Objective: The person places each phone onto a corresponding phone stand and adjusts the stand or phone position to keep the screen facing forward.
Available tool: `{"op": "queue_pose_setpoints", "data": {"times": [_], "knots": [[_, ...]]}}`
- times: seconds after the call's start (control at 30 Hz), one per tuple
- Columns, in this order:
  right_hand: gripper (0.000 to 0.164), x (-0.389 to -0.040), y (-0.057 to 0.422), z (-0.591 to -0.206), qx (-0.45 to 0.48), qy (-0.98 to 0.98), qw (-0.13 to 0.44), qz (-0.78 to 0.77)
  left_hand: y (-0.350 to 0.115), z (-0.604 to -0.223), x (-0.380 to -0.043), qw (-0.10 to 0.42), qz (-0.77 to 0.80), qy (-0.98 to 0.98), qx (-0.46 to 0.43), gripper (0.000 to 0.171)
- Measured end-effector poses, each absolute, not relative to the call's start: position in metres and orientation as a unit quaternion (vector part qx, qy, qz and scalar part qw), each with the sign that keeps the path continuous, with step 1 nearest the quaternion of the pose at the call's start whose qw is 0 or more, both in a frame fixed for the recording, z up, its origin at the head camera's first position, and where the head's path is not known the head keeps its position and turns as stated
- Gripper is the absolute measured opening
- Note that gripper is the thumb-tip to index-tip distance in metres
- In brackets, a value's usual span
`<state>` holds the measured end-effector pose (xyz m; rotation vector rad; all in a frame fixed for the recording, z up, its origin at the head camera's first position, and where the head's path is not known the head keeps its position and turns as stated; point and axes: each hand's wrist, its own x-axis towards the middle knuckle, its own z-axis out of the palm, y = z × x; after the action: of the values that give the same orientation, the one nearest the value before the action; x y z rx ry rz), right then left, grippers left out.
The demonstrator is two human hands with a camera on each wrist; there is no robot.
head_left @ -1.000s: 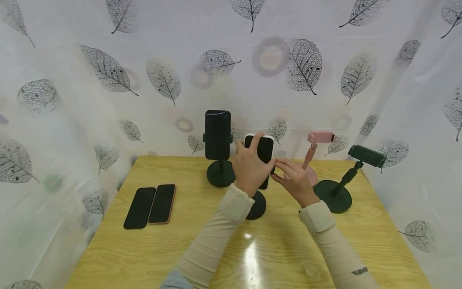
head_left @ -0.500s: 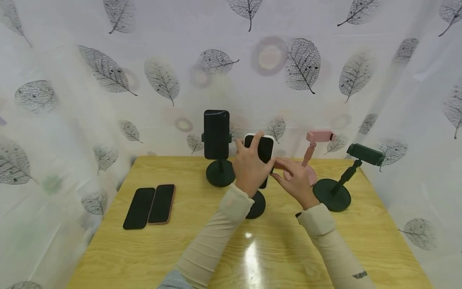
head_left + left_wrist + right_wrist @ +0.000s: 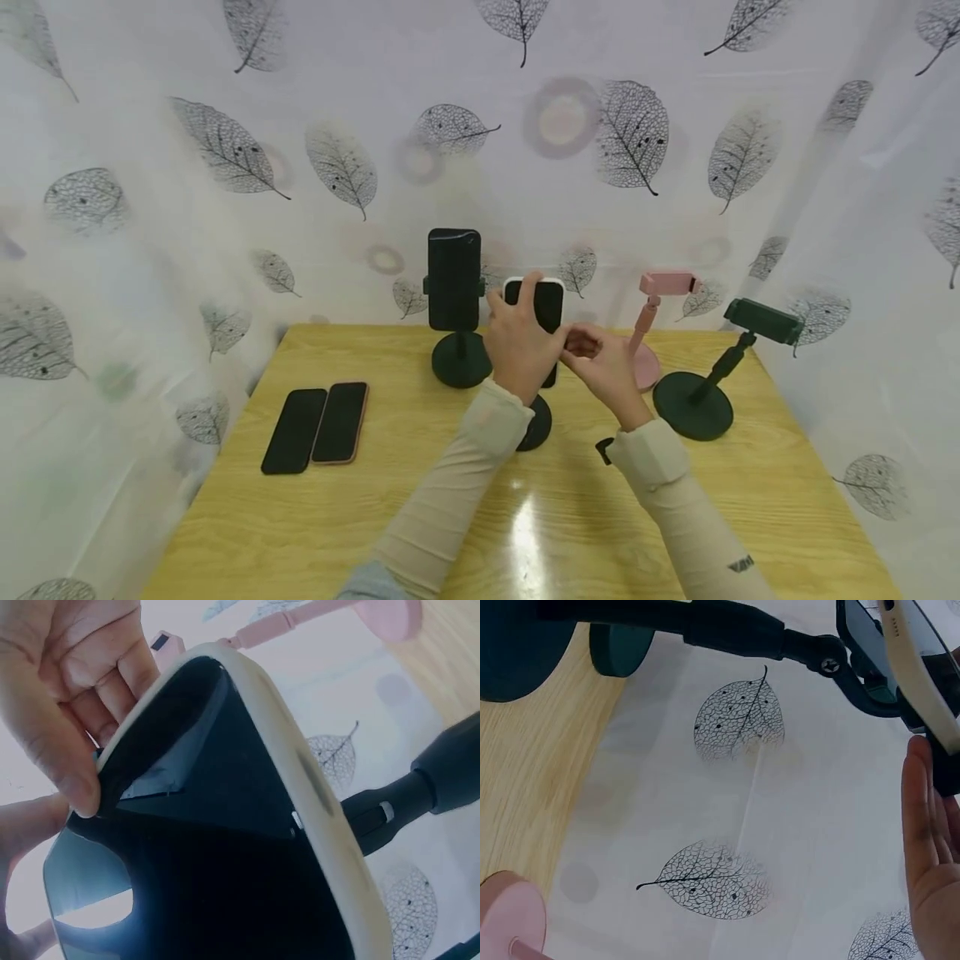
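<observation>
Left of centre on the phone's face, my left hand [image 3: 521, 346] grips a smartphone [image 3: 551, 308] in a white case at a dark phone stand, whose round base [image 3: 538, 425] shows below. At the phone's right edge, my right hand [image 3: 606, 367] pinches the stand's dark clamp [image 3: 946, 772], its thumb and fingertips meeting the left thumb. The right wrist view has the right fingers [image 3: 919, 802] reaching up to the clamp beside the pale case. Close up in the left wrist view, a thumb [image 3: 82, 796] lies at the edge of the black screen [image 3: 225, 862]; the stand's neck [image 3: 382, 810] runs behind the case.
To the left, another stand holds an upright black phone [image 3: 453, 283]. Two phones, a black one [image 3: 296, 429] and a pink-edged one [image 3: 341, 422], lie flat on the wooden table. At the right stand a pink stand [image 3: 645, 321] and a dark green stand [image 3: 693, 408]. A leaf-print curtain hangs behind.
The phone has shifted slightly left with my left hand. My right hand has turned a little, its fingers more curled and its wrist a bit further left.
</observation>
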<state>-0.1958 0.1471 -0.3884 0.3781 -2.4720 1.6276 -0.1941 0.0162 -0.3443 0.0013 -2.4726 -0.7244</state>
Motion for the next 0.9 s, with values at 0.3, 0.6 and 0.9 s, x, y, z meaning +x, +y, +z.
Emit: {"op": "queue_pose_setpoints", "data": {"times": [0.3, 0.6, 0.9], "knots": [[0.027, -0.194, 0.14, -0.382, 0.114, -0.849, 0.109, 0.504, 0.015, -0.347, -0.195, 0.284, -0.264, -0.922, 0.011, 0.072], [0.026, -0.194, 0.143, -0.381, 0.129, -0.853, 0.108, 0.494, 0.014, -0.344, -0.197, 0.248, -0.251, -0.936, 0.009, 0.075], [0.038, -0.193, 0.149, -0.385, 0.13, -0.846, 0.067, 0.512, -0.008, -0.345, -0.2, 0.19, -0.31, -0.927, -0.089, 0.065]]}}
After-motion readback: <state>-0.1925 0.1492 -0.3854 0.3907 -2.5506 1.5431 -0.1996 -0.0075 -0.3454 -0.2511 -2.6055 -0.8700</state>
